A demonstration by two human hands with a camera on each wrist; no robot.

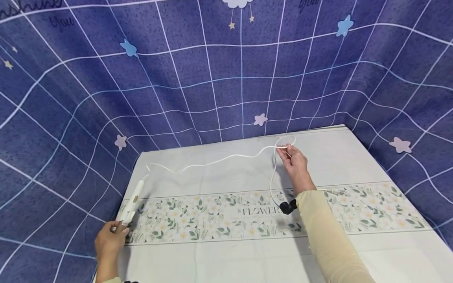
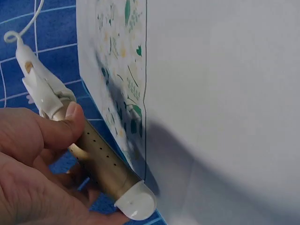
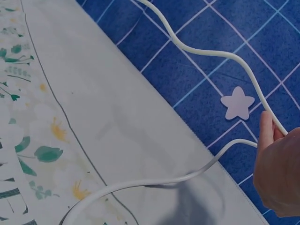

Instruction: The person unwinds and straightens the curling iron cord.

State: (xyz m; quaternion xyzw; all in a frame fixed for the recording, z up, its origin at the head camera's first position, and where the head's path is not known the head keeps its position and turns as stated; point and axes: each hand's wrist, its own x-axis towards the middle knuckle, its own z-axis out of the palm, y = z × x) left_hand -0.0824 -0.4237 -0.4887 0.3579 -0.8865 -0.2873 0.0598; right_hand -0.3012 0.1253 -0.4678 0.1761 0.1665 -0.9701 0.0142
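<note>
A curling iron (image 1: 133, 198) with a white handle and a gold, perforated barrel (image 2: 101, 157) is at the left end of the table. My left hand (image 1: 110, 240) grips it by the barrel, thumb on top and fingers underneath. Past the fingers the white tip (image 2: 137, 201) shows in the left wrist view. From the handle's far end a white cord (image 1: 226, 157) runs in waves to the right. My right hand (image 1: 295, 163) pinches that cord near the table's back edge, where it makes a small loop. Beyond the pinch the cord hangs toward the right forearm.
The table (image 1: 247, 259) has a white cover with a flower-printed band. What looks like the cord's pale plug (image 1: 333, 191) lies right of the right sleeve. A black device (image 1: 287, 207) sits at the right wrist. Blue gridded curtains (image 1: 219, 90) with stars surround the table's back and sides.
</note>
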